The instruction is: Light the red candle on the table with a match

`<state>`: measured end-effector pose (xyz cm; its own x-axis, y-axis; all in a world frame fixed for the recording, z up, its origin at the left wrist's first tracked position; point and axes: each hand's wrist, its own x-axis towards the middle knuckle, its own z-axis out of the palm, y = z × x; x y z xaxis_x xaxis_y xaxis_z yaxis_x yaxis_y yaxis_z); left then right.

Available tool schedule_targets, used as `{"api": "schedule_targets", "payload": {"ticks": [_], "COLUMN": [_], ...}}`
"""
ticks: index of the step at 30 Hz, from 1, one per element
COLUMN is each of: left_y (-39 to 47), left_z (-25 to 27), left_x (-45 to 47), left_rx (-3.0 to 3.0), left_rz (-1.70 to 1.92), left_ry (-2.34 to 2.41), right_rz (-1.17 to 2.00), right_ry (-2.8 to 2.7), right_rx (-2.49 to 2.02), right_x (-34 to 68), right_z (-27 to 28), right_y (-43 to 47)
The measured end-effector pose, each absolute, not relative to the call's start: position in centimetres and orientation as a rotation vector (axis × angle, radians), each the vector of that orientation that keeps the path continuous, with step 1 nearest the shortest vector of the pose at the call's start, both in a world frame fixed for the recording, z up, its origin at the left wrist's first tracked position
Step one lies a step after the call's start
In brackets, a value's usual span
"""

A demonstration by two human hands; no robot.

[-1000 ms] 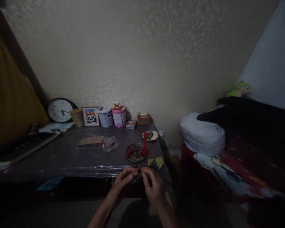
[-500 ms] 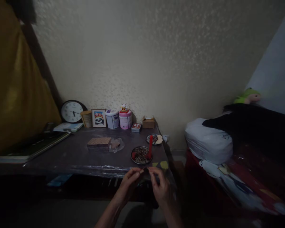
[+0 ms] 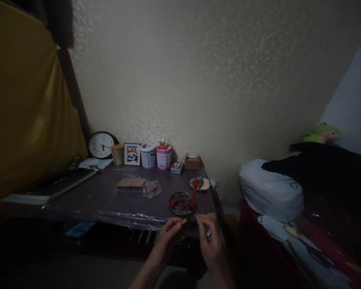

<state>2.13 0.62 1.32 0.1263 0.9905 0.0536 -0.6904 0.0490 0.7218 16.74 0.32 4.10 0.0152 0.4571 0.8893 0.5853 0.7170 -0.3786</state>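
Note:
My left hand (image 3: 169,234) pinches a small pale piece (image 3: 184,221) between thumb and fingertips at the table's front edge. Close beside it, my right hand (image 3: 209,235) has thumb and forefinger closed on a thin pale stick (image 3: 196,217). A small dark patch lies between the two fingertips; I cannot make out what it is. Just beyond my hands is a round dish (image 3: 180,212) with dark and pale bits, a red-handled utensil (image 3: 195,190) leaning up from its right side. Behind that, a smaller plate (image 3: 193,189) carries dark bits and several pale sticks (image 3: 205,184).
A striped brown stack (image 3: 130,185) lies beside clear plastic wrap (image 3: 153,188) on the plastic-covered table (image 3: 102,192). Along the wall stand a clock (image 3: 102,145), two tubs (image 3: 164,157), a flat tin (image 3: 176,167) and a cardboard box (image 3: 192,161). A white bag (image 3: 269,188) sits at right.
The view has shifted, so the table's things appear farther right and slightly lower. My fingertips have drawn a little apart, and the pale piece and the stick show more clearly between them.

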Motion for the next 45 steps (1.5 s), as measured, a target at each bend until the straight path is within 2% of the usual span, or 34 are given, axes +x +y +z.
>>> {"api": "schedule_targets", "payload": {"ticks": [6,8,14,21,26,32,36,45], "left_y": [0.7,0.4,0.0,0.1,0.0,-0.1,-0.4,0.1], "left_z": [1.8,2.4,2.8,2.2,2.7,2.9,3.4,1.4], "left_x": [2.6,2.7,2.0,2.3,2.8,2.6,2.8,0.9], "left_rx": [0.734,0.749,0.752,0.719,0.693,0.700,0.738,0.757], "left_rz": [1.393,1.395,1.404,1.413,1.420,1.432,1.447,1.450], "left_ry": [0.519,0.494,0.485,0.527,0.508,0.534,0.524,0.608], "right_rz": [-0.126,-0.126,-0.085,0.059,-0.035,-0.125,-0.045,0.120], "right_ry": [-1.635,-1.712,-1.493,-1.461,-1.627,-1.563,-1.634,-1.281], "right_rx": [-0.755,-0.847,-1.041,-0.917,-0.846,-0.790,-0.873,-1.061], "right_x": [17.2,17.7,19.5,17.3,16.5,17.0,17.5,20.6], "right_z": [4.9,4.0,3.1,4.2,4.5,4.9,3.9,1.9], "right_y": [-0.9,0.3,3.1,0.7,0.1,-0.8,0.7,3.7]}}
